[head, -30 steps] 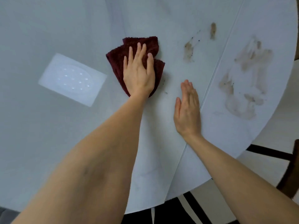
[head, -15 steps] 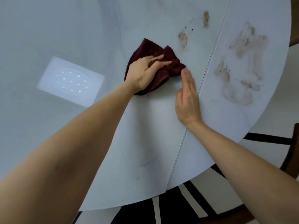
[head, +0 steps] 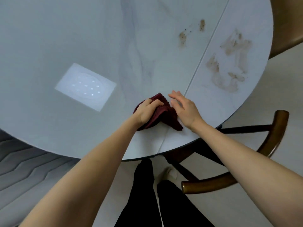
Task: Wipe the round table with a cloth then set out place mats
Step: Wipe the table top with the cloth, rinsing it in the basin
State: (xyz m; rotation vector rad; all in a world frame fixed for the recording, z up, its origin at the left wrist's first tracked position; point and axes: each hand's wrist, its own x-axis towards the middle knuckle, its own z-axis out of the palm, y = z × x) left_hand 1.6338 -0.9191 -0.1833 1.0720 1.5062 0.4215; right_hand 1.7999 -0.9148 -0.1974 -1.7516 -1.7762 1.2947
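A dark red cloth (head: 164, 114) lies bunched on the round white table (head: 82, 38), close to its near edge. My left hand (head: 146, 110) grips the cloth with curled fingers. My right hand (head: 184, 108) is just to the right of it, fingers straight, its palm edge against the cloth. Brown smears (head: 229, 63) and smaller spots (head: 182, 38) mark the table's far right part. No place mats are in view.
A seam (head: 205, 54) runs across the tabletop from the upper right toward the near edge. A ceiling light's reflection (head: 85, 86) shows on the left. A wooden chair (head: 270, 145) stands at the right under the table edge, another chair (head: 287, 30) at the upper right. A grey quilted surface (head: 24, 164) lies lower left.
My left hand went from pressing flat on the cloth to gripping it and dragged it back toward the near edge. My right hand came back alongside it. The stains now lie farther away.
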